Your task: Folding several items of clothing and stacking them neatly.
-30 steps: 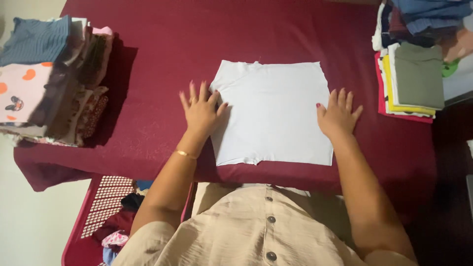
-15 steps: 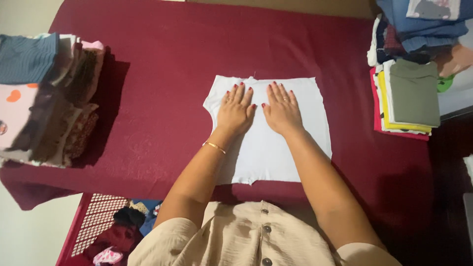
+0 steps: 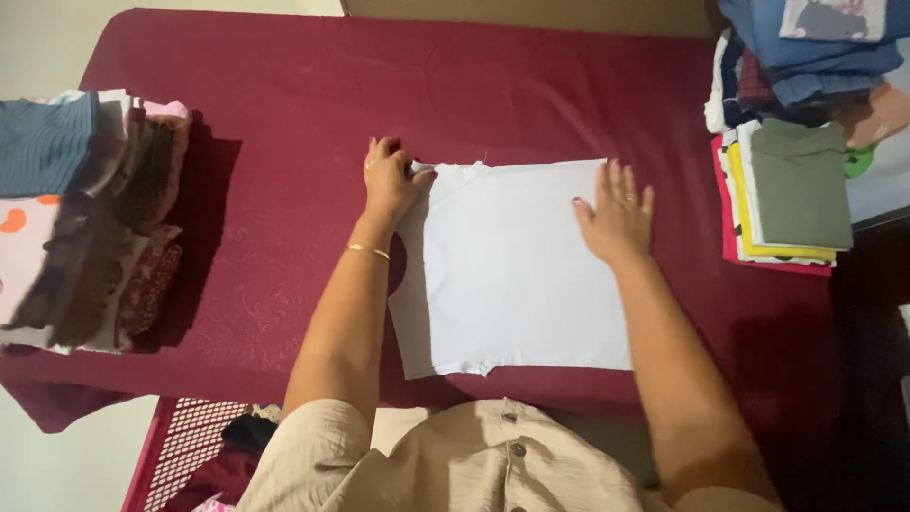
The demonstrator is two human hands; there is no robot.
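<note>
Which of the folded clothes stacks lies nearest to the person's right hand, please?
The stack topped by an olive-green garment, at the table's right edge, lies just beyond the right hand; the patterned stack sits far left.

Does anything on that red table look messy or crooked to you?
Mostly tidy. The stack of folded clothes at the far left leans and hangs past the edge of the table. The white garment lies flat; the left hand pinches its top corner, the right hand presses it.

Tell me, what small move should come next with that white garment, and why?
Probably fold the far left corner across toward the right. The left hand pinches that corner of the white garment, and the right hand lies flat on its right edge, pinning it down.
</note>
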